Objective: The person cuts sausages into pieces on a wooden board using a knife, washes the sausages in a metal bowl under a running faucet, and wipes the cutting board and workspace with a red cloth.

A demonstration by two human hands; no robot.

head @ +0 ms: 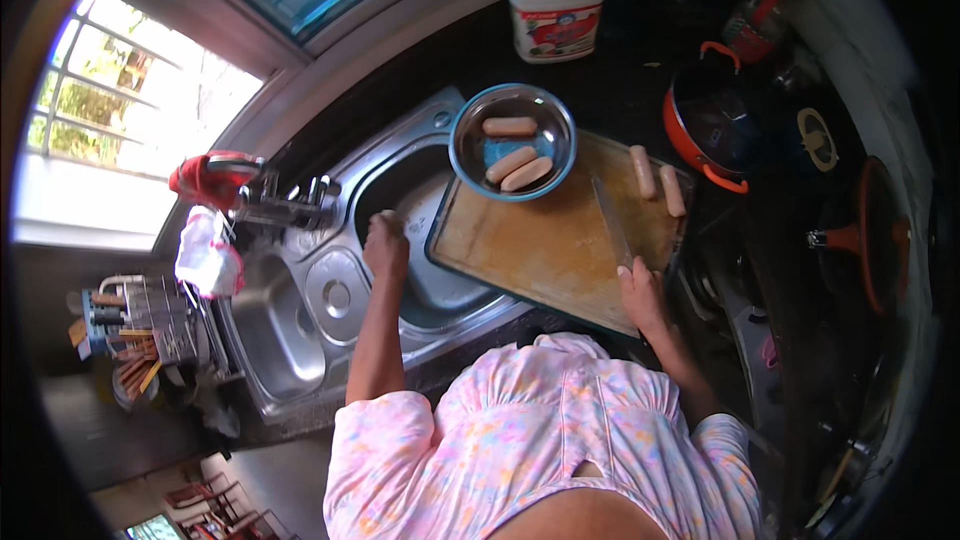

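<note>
My right hand [641,291] is closed on the handle of a kitchen knife [613,221], whose blade points away over the wooden cutting board [517,240]. Two sausages [643,172] lie side by side at the board's far right. On its far left corner stands a steel bowl [512,195] with a blue rim, holding three sausages [510,127]. Over the left edge of the large sink basin [442,285] is my left hand [387,240], its fingers bent; whether it holds anything cannot be seen.
Left of the basin are a faucet [292,210], a smaller basin [281,322] and a utensil rack [150,315]. A white jug with a green pump [556,7] stands behind the bowl. An orange pot [679,124] and a lid [874,236] are to the right.
</note>
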